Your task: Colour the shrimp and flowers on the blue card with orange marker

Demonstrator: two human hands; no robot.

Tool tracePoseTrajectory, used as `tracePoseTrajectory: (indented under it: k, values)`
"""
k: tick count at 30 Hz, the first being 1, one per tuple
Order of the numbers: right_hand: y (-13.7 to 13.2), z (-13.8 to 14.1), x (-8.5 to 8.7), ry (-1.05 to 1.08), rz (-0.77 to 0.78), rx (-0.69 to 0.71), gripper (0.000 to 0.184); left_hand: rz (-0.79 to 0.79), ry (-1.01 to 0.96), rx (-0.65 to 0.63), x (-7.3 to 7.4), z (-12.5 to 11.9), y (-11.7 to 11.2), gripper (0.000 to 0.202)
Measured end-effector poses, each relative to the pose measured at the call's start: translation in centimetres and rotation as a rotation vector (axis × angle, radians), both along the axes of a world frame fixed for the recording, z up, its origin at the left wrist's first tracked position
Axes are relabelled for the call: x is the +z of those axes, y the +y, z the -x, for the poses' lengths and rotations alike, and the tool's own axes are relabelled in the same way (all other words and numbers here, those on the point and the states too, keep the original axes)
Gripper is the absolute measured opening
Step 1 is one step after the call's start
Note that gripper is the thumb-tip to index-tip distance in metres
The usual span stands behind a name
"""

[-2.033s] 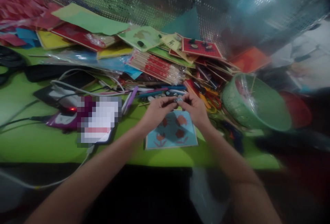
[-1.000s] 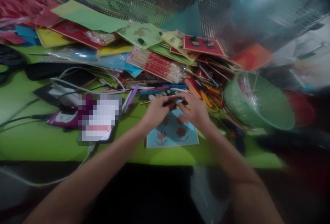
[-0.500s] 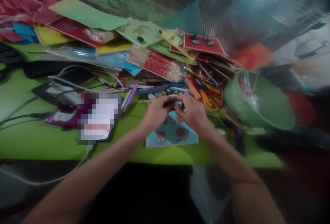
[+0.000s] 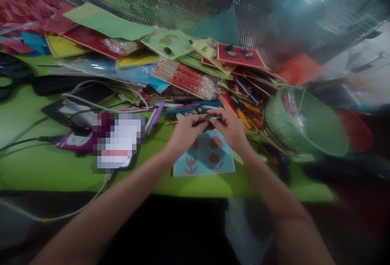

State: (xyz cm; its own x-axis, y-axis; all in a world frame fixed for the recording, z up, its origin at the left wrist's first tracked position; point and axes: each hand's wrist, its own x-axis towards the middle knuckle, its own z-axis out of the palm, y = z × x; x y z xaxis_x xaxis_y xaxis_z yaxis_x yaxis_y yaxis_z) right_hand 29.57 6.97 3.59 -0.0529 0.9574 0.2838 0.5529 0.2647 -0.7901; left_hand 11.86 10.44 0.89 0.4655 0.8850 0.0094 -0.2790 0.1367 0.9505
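Note:
Above the far edge of a blue card, my left hand and my right hand meet at the fingertips. Both are closed in a pinch around something small and dark, too small and blurred to name. The card lies flat on the green table and bears orange-brown flower shapes. Part of its upper side is hidden by my hands. Just beyond the fingers lie pale pebbles and pens.
Orange-handled scissors and a green basket stand to the right. Packs of wooden sticks and decorated cards pile up behind. A phone on a white cable and a purple-and-white device lie left.
My fingertips have drawn closer together over the small dark thing, and my right hand's fingers have straightened a little. More of the blue card's flowers shows. The whole view has shifted slightly.

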Motion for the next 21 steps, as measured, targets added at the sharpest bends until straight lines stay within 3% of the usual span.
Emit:
tracePoseTrajectory:
  k: [4, 11, 17, 21]
  values:
    - [0.1, 0.1, -0.3, 0.078, 0.035, 0.001, 0.046, -0.012, 0.019, 0.013, 0.4, 0.1, -0.1, 0.039]
    - [-0.4, 0.1, 0.3, 0.167, 0.098, -0.028, 0.043, -0.068, 0.162, 0.094, 0.5, 0.2, -0.1, 0.033]
    - [-0.7, 0.4, 1.1, -0.543, 0.033, -0.103, 0.046, -0.173, 0.230, 0.121, 1.0, 0.4, -0.3, 0.031]
    - [-0.7, 0.7, 1.0, -0.822, -0.009, -0.121, 0.043, -0.366, 0.372, 0.174, 1.0, 0.5, -0.6, 0.035]
